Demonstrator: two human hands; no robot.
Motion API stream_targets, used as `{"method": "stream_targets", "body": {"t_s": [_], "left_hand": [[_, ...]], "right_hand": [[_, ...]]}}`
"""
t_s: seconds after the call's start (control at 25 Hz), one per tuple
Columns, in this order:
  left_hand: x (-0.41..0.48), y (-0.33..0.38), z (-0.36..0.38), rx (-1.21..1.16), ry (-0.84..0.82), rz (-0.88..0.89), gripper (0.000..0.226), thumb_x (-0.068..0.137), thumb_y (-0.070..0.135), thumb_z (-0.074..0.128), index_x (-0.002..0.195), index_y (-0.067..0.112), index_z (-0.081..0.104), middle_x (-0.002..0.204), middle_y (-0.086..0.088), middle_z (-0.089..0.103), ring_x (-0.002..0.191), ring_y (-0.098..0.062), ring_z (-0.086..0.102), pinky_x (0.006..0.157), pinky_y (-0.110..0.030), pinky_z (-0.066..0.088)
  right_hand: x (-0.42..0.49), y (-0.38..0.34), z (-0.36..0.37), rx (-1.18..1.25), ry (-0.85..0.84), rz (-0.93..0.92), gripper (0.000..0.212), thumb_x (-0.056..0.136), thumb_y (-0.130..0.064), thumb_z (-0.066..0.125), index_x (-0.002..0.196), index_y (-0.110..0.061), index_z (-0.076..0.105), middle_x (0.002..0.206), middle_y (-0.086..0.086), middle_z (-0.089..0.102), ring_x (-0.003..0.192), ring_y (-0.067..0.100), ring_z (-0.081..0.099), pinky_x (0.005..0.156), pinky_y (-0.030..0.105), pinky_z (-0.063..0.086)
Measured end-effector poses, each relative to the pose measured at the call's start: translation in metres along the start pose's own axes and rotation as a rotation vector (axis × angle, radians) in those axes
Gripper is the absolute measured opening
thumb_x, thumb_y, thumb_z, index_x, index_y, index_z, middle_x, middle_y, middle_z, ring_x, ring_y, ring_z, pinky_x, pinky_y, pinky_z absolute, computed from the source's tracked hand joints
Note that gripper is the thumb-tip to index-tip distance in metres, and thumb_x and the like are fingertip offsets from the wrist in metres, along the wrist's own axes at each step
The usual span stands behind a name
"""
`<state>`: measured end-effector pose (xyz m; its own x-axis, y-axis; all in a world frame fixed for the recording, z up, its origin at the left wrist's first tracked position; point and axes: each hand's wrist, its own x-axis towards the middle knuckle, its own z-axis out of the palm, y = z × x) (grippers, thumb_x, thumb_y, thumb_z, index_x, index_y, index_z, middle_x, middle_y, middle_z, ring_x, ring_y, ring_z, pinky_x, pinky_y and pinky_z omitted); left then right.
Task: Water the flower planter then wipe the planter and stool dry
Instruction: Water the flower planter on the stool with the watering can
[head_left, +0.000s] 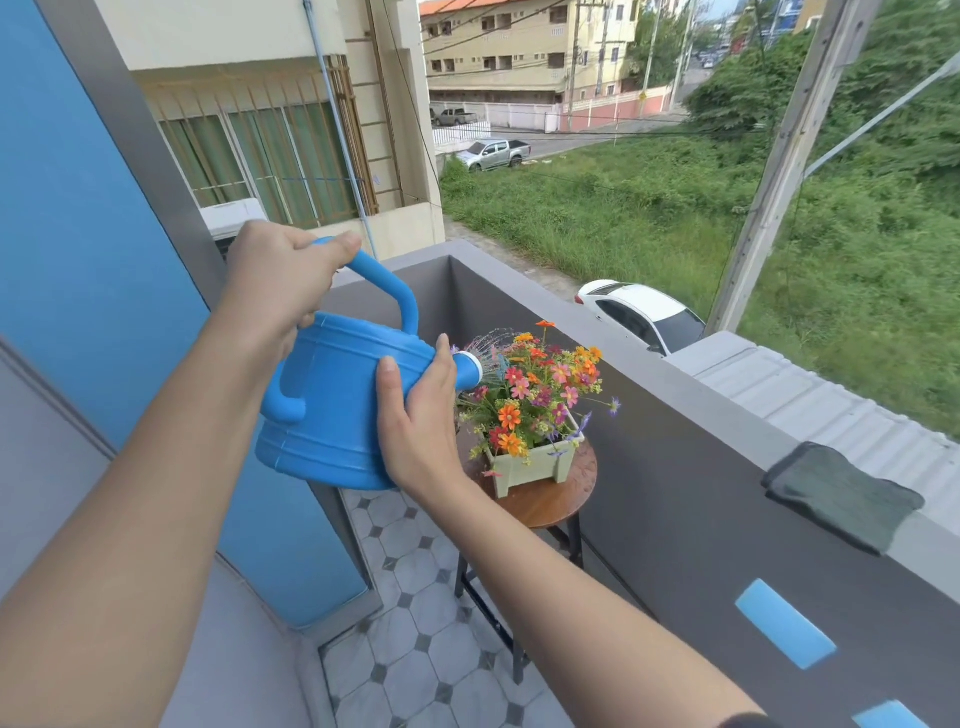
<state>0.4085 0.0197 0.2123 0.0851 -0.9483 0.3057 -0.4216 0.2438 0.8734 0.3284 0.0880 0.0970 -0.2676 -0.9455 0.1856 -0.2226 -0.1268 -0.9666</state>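
- Nearest you, your right hand (415, 421) wraps the watering can (327, 400) near its spout, steadying the tilt; your left hand (278, 275) grips the handle (397, 293).
- Farther, spray (488, 340) reaches the planter (537, 465) on the stool (550, 501).
- Far right, a cloth (841, 496) waits on the wall (675, 395).

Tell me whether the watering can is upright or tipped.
Tipped. The watering can leans spout-first toward the flowers, and water sprays from its nozzle.
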Motion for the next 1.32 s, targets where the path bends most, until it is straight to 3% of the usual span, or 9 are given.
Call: {"method": "stream_targets", "body": {"t_s": [0.24,0.36,0.48,0.76,0.84,0.96,1.08,1.2,1.32], "left_hand": [[-0.005,-0.004,-0.009,0.065,-0.101,-0.062,0.041,0.074,0.044,0.070,0.084,0.004,0.069,0.053,-0.003,0.039,0.045,-0.018,0.026,0.047,-0.023,0.022],[-0.009,0.001,-0.008,0.057,-0.151,-0.043,0.037,0.077,0.042,0.069,0.083,0.005,0.071,0.039,0.008,0.035,0.043,-0.018,0.024,0.043,-0.022,0.022],[-0.009,0.007,-0.005,0.023,-0.118,-0.018,0.036,0.080,0.038,0.068,0.084,0.001,0.069,0.031,0.014,0.030,0.038,-0.014,0.023,0.039,-0.020,0.021],[-0.006,0.008,-0.010,0.014,-0.088,-0.013,0.032,0.079,0.038,0.069,0.074,0.006,0.066,0.030,0.014,0.031,0.039,-0.015,0.024,0.042,-0.021,0.022],[-0.006,0.007,-0.011,0.035,-0.114,-0.031,0.034,0.080,0.037,0.069,0.081,0.003,0.068,0.030,0.013,0.030,0.042,-0.017,0.023,0.044,-0.022,0.021],[-0.007,0.009,-0.010,0.058,-0.173,-0.054,0.030,0.083,0.031,0.068,0.089,0.001,0.069,0.031,0.013,0.027,0.036,-0.011,0.022,0.035,-0.016,0.019],[-0.006,0.013,-0.009,0.035,-0.233,-0.077,0.024,0.084,0.028,0.067,0.084,0.003,0.069,0.034,0.013,0.025,0.032,-0.006,0.019,0.031,-0.014,0.016],[-0.005,0.016,-0.005,-0.003,-0.214,-0.083,0.024,0.084,0.029,0.067,0.075,0.007,0.065,0.031,0.012,0.025,0.030,-0.004,0.020,0.031,-0.013,0.016],[-0.004,0.016,-0.007,-0.024,-0.163,-0.089,0.025,0.085,0.031,0.065,0.085,0.006,0.065,0.029,0.012,0.026,0.028,-0.003,0.020,0.030,-0.012,0.016]], "right_hand": [[-0.030,-0.002,0.013,0.092,0.019,0.059,0.079,0.094,-0.045,0.035,0.150,-0.005,-0.004,0.161,0.006,-0.001,0.146,0.011,-0.004,0.114,0.021,-0.003],[-0.035,-0.005,0.009,0.126,0.056,0.054,0.075,0.098,-0.040,0.038,0.150,-0.007,-0.004,0.161,0.004,-0.003,0.145,0.008,-0.006,0.114,0.021,-0.004],[-0.027,-0.008,0.003,0.103,0.104,0.027,0.081,0.090,-0.047,0.035,0.150,-0.007,-0.001,0.160,0.004,0.002,0.145,0.009,-0.002,0.115,0.022,-0.001],[-0.019,-0.013,0.007,0.086,0.049,0.043,0.077,0.095,-0.043,0.038,0.150,-0.007,-0.001,0.161,0.006,0.001,0.146,0.012,-0.003,0.114,0.024,-0.002],[-0.024,-0.012,0.009,0.105,0.024,0.069,0.074,0.098,-0.039,0.039,0.150,-0.007,-0.003,0.161,0.005,-0.001,0.146,0.010,-0.005,0.115,0.024,-0.003],[-0.034,-0.013,0.011,0.127,0.020,0.098,0.075,0.099,-0.040,0.038,0.150,-0.008,-0.007,0.161,0.003,-0.005,0.145,0.008,-0.008,0.117,0.026,-0.005],[-0.040,-0.017,0.011,0.138,0.038,0.105,0.077,0.098,-0.041,0.038,0.150,-0.010,-0.010,0.160,0.000,-0.009,0.145,0.006,-0.011,0.119,0.029,-0.006],[-0.031,-0.018,0.005,0.116,0.078,0.085,0.076,0.098,-0.041,0.039,0.150,-0.010,-0.007,0.160,0.001,-0.007,0.145,0.007,-0.010,0.119,0.028,-0.006],[-0.022,-0.022,0.005,0.097,0.089,0.068,0.075,0.098,-0.039,0.040,0.151,-0.009,-0.003,0.161,0.003,-0.002,0.145,0.010,-0.007,0.118,0.028,-0.005]]}}
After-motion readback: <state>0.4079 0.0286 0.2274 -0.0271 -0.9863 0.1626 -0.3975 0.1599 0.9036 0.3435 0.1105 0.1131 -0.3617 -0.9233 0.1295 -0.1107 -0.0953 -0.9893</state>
